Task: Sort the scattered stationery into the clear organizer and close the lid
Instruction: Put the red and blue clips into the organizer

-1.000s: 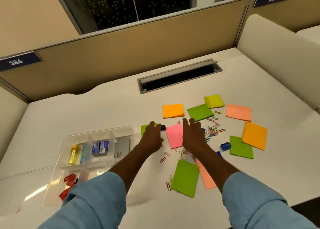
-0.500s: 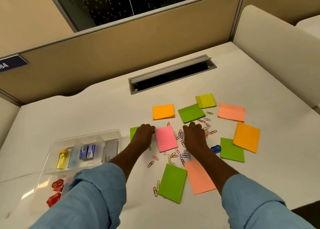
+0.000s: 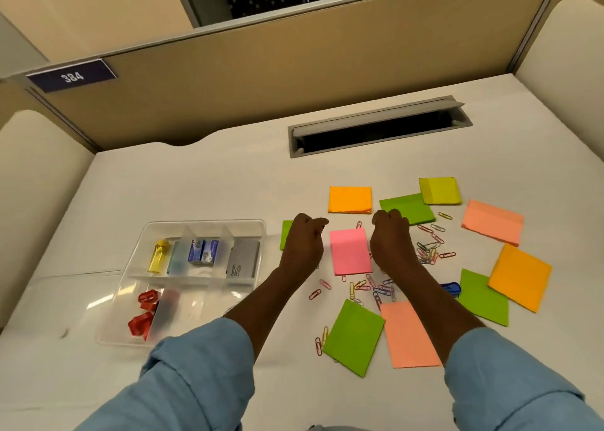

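The clear organizer [image 3: 199, 227] sits at the left with a yellow item [image 3: 158, 256], blue boxes [image 3: 202, 251], a grey box [image 3: 242, 262] and red clips [image 3: 143, 313] in its compartments. Its clear lid [image 3: 65, 303] lies flat to its left. My left hand [image 3: 304, 244] and my right hand [image 3: 390, 241] rest with fingers curled on either side of a pink sticky pad [image 3: 349, 256]; nothing shows in either hand. Coloured paper clips [image 3: 428, 251] lie scattered right of and below the pink pad. A green pad [image 3: 287, 238] is partly under my left hand.
More sticky pads lie around: orange [image 3: 350, 199], green [image 3: 408, 211], yellow-green [image 3: 439, 190], salmon [image 3: 493, 221], orange [image 3: 519, 277], green [image 3: 483, 296], green [image 3: 354, 337], salmon [image 3: 408, 334]. A blue sharpener [image 3: 452, 288] sits by my right forearm. A cable slot [image 3: 379, 126] opens at the back.
Both hands went from flat with fingers stretched out to curled beside the pink pad. The small black item by my left hand is no longer visible. The camera view shifted left.
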A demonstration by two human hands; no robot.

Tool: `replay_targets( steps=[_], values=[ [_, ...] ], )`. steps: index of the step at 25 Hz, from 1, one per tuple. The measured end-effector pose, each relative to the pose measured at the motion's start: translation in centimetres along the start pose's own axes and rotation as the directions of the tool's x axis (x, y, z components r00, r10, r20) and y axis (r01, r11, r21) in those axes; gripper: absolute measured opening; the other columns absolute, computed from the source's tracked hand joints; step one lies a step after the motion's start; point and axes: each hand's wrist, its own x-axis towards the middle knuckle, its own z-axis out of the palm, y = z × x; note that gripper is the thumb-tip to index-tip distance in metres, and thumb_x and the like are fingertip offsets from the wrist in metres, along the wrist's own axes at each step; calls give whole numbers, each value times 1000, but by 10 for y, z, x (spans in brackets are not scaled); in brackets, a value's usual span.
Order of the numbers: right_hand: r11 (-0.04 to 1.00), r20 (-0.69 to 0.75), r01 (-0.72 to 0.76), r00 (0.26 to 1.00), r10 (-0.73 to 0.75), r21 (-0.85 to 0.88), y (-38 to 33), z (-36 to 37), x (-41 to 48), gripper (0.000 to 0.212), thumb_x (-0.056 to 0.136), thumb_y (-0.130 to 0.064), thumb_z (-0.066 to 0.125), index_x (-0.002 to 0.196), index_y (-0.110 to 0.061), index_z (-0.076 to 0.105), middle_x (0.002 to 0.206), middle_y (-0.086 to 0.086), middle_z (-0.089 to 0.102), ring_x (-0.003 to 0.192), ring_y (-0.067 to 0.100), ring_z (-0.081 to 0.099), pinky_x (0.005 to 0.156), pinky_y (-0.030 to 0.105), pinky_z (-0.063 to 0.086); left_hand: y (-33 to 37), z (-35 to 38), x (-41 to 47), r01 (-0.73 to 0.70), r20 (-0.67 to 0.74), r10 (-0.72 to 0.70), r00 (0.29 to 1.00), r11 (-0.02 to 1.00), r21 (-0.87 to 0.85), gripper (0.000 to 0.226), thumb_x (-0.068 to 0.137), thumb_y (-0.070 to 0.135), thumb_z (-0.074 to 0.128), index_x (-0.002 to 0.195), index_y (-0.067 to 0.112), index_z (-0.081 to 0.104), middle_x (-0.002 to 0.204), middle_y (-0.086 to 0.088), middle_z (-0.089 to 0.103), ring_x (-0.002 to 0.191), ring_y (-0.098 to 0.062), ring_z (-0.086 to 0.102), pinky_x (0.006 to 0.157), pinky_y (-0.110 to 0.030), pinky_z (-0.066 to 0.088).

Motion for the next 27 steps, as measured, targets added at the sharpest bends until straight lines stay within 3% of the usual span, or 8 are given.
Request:
replay_targets(
  steps=[2, 4, 6, 9, 13, 16, 21, 27],
  values=[
    [1000, -15, 22, 1000, -22, 19, -16, 7, -2, 32, 82, 11, 40, 109, 0, 54, 110, 24, 51, 98, 39, 49, 79, 40, 38, 2, -15, -12, 78, -33, -84, 996, 987, -138, 27, 92, 5, 48, 112, 7, 66, 105, -16, 63, 101, -23, 58, 82, -11, 35],
    [995, -28, 88, 996, -86, 55, -38, 17, -9, 28, 85, 8, 40, 108, 0, 54, 109, 23, 53, 96, 40, 53, 79, 40, 40, -2, -34, -27, 179, -5, -187, 982, 943, -280, 28, 91, 4, 51, 115, 6, 64, 110, -18, 62, 101, -29, 61, 94, -29, 47],
    [978, 1, 175, 984, -176, 111, -73, 31, -19, 19, 93, -2, 40, 106, -2, 53, 104, 20, 57, 96, 37, 54, 76, 38, 40, -20, -64, -47, 291, 3, -314, 949, 876, -385, 37, 85, 1, 60, 122, 8, 59, 113, -17, 58, 101, -31, 61, 93, -42, 51],
    [926, 145, 258, 941, -305, 276, -132, 53, -42, 27, 100, -20, 38, 95, -2, 58, 91, 16, 61, 87, 34, 56, 72, 38, 43, -67, -118, -85, 385, -68, -455, 888, 816, -431, 49, 77, -3, 68, 122, 15, 59, 113, -7, 57, 98, -24, 64, 89, -34, 55],
    [872, 553, 4, 772, -313, 489, -210, 74, -79, 36, 96, -38, 45, 83, -12, 66, 69, -3, 60, 62, 16, 56, 56, 23, 44, -126, -176, -128, 502, -133, -563, 816, 803, -321, 48, 75, 5, 75, 120, 15, 61, 116, -7, 57, 86, -19, 63, 77, -21, 51],
    [820, 668, -184, 687, -286, 541, -256, 93, -100, 30, 92, -39, 55, 100, -12, 65, 81, -1, 62, 68, 11, 59, 54, 15, 46, -157, -202, -143, 558, -164, -590, 791, 804, -205, 50, 73, 14, 78, 120, 13, 61, 118, -9, 63, 96, -23, 62, 89, -27, 48],
    [923, 616, 115, 714, -333, 366, -301, 120, -117, 45, 82, -12, 69, 123, -12, 52, 120, 8, 54, 102, 21, 53, 82, 25, 44, -179, -221, -148, 514, -145, -529, 836, 848, -133, 40, 79, 16, 72, 117, 11, 61, 114, -11, 66, 101, -28, 60, 93, -38, 49],
    [923, 541, 318, 748, -384, 216, -332, 148, -133, 26, 84, -13, 66, 108, -9, 56, 105, 14, 60, 82, 19, 49, 69, 25, 37, -210, -232, -143, 439, -115, -425, 898, 882, 170, 44, 80, 22, 71, 122, 15, 60, 123, -9, 60, 113, -27, 52, 95, -35, 38]
  ],
)
